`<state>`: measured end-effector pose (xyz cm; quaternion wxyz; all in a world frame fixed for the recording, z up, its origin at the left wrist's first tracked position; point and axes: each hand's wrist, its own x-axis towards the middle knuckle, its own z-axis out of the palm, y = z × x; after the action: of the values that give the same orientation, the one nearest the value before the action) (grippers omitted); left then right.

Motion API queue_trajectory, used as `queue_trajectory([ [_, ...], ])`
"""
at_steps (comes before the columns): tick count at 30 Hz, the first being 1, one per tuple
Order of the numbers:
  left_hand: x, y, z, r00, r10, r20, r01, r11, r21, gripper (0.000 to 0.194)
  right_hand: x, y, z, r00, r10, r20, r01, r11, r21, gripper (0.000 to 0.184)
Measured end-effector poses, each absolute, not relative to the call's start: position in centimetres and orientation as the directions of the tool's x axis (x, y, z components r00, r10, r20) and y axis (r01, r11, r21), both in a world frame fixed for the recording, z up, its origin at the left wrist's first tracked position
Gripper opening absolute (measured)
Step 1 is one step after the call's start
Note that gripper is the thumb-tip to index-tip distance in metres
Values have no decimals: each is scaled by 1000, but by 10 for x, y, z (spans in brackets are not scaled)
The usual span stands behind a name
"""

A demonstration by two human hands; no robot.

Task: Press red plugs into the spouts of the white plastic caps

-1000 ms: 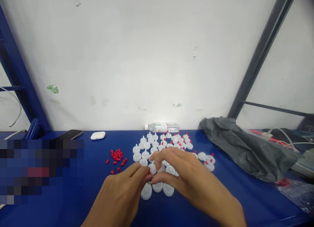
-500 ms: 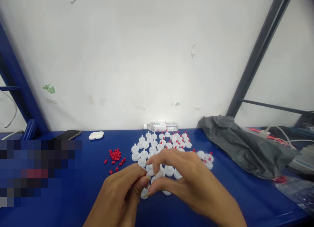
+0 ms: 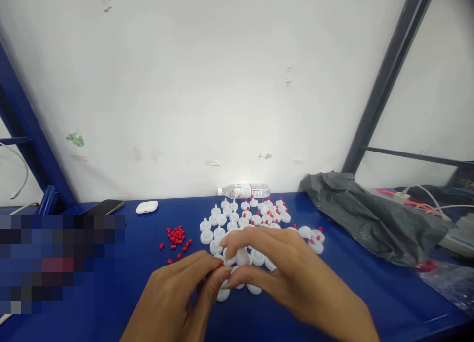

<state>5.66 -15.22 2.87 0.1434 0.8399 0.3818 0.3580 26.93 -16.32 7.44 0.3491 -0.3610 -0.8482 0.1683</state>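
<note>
Toward the near edge of the desk [image 3: 142, 248], your left hand [image 3: 176, 287] pinches a red tip [image 3: 222, 265] and your right hand [image 3: 296, 265] a white cap [image 3: 242, 257]; pressing them together askew could make either slip.

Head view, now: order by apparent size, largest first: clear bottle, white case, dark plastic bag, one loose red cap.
1. Dark plastic bag
2. Clear bottle
3. White case
4. Loose red cap

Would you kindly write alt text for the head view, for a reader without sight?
A person's left hand pinches a small red cap beside a white lid in the right hand, over a blue table. Around them are white lids, some red-tipped, with loose red caps to the left and a clear bottle behind.
</note>
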Motion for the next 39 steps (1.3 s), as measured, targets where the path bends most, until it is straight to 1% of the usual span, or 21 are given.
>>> queue_trajectory([
  [2, 52, -145, 26, 490, 745, 453, 634, -661, 402, 31, 276, -161, 76, -515, 755, 405, 572, 655, -494, 26],
  [3, 49, -141, 25, 501, 769, 396, 698, -630, 341, 33, 280, -159, 77, -513, 768, 384, 607, 641, -470, 26],
  [4, 45, -136, 24, 486, 798, 355, 763, -586, 272, 37, 285, -158, 77, -501, 781, 374, 638, 625, -450, 23],
  [6, 36, -127, 26, 375, 894, 244, 900, -414, 135, 42, 296, -154, 79, -453, 813, 366, 698, 579, -422, 14],
  [8, 28, -120, 30, 252, 959, 128, 965, -258, 34, 41, 308, -150, 80, -395, 857, 332, 753, 509, -416, 14],
  [9, 25, -118, 32, 212, 973, 87, 977, -212, -3, 40, 314, -148, 80, -366, 881, 300, 779, 466, -420, 14],
  [11, 21, -116, 34, 174, 984, 42, 984, -172, -50, 37, 327, -145, 79, -298, 932, 207, 817, 361, -450, 11],
  [14, 21, -114, 29, 168, 986, 10, 982, -166, -85, 38, 344, -141, 75, -213, 975, 61, 822, 213, -529, 5],
  [16, 22, -113, 24, 169, 985, -28, 980, -171, -100, 40, 352, -138, 72, -190, 982, -1, 816, 157, -556, 5],
  [22, 29, -113, 23, 191, 978, -83, 970, -201, -134, 39, 362, -132, 65, -172, 983, -63, 864, 120, -490, 3],
  [26, 34, -114, 29, 184, 977, -104, 970, -197, -139, 38, 364, -133, 63, -139, 989, -48, 868, 99, -487, 8],
  [28, 36, -114, 29, 193, 976, -105, 969, -206, -138, 36, 365, -136, 62, -152, 987, -46, 858, 109, -502, 10],
  [30, 36, -114, 28, 195, 975, -107, 969, -208, -131, 35, 367, -141, 62, -178, 981, -81, 840, 109, -532, 15],
  [33, 38, -114, 27, 194, 975, -113, 969, -208, -134, 34, 366, -147, 62, -220, 957, -187, 807, 71, -586, 22],
  [36, 40, -117, 30, 185, 972, -142, 967, -206, -151, 32, 359, -147, 62, -221, 935, -279, 811, 18, -585, 18],
  [39, 41, -118, 32, 188, 970, -155, 965, -212, -156, 30, 353, -144, 62, -221, 925, -310, 819, 3, -574, 12],
])
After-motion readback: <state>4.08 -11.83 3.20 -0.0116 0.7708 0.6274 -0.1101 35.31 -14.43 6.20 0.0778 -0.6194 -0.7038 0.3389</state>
